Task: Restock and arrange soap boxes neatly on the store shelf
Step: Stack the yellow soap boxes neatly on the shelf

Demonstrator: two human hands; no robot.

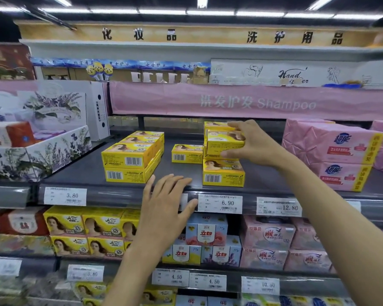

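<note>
Head view, centre right of frame: the right hand (pixel 255 144) gripped a yellow soap box (pixel 224 142) between thumb and fingers, above a front box (pixel 222 173) on the dark shelf (pixel 86 173); the left hand (pixel 164 206), fingers straight, rested on the shelf's front edge at lower centre; a stack of yellow boxes (pixel 131 160) stood at centre left, a single box (pixel 186 153) between; pink packs (pixel 332 151) sat at right

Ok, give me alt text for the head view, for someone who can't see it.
The right hand grips a yellow soap box at a stack on the grey shelf; the left hand rests flat on the shelf's front edge. Further right sit pink packs.
</note>
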